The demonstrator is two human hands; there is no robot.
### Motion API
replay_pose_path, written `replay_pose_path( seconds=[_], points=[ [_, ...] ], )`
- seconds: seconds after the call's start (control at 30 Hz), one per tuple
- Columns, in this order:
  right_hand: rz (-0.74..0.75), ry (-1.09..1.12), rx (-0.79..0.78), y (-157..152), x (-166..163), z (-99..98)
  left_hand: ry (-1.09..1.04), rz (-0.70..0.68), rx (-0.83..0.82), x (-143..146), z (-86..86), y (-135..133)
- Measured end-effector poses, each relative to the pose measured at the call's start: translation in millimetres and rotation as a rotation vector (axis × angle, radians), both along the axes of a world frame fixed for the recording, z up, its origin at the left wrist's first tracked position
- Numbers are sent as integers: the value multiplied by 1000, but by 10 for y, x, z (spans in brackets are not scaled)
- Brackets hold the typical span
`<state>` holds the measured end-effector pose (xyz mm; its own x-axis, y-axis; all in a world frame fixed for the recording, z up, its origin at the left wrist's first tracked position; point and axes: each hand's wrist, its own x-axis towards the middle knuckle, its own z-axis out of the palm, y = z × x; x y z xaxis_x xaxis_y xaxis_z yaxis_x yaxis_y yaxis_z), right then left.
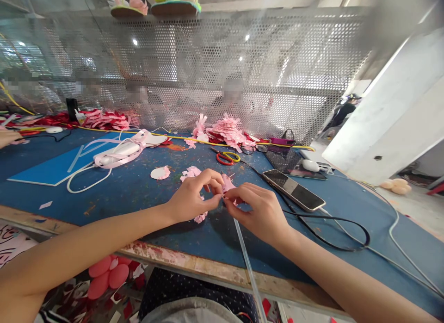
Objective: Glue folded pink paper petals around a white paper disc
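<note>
Pink paper petals (227, 183) lie on a blue tabletop (138, 189) near red-and-yellow-handled scissors (225, 157) and a black cable (342, 219).

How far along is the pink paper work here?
Seemingly done: a pile of pink fringed pieces at the back of the table. In hand: left hand and right hand pinch a small pink piece at the top of a clear stick. Apparently left: loose pink cutouts beside the hands.

Near the front edge of the blue bench (145, 189), the left hand (192, 198) and right hand (258, 212) pinch a pink paper flower (227, 184) together. A clear stick (248, 263) runs from it past the edge. A smartphone (293, 189) lies just right.
</note>
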<state>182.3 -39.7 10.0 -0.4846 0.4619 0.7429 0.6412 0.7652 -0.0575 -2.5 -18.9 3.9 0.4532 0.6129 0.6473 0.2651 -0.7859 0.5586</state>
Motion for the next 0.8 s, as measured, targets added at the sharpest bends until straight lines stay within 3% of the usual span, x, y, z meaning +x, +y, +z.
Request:
replay_pose_path(
  seconds=[0.23, 0.8],
  points=[
    [-57, 45, -46, -9, 9, 7, -29, 40, -99, -3, -11, 22],
    [-42, 16, -37, 3, 24, 2, 6, 16, -81, 11, 15, -19]
  ],
)
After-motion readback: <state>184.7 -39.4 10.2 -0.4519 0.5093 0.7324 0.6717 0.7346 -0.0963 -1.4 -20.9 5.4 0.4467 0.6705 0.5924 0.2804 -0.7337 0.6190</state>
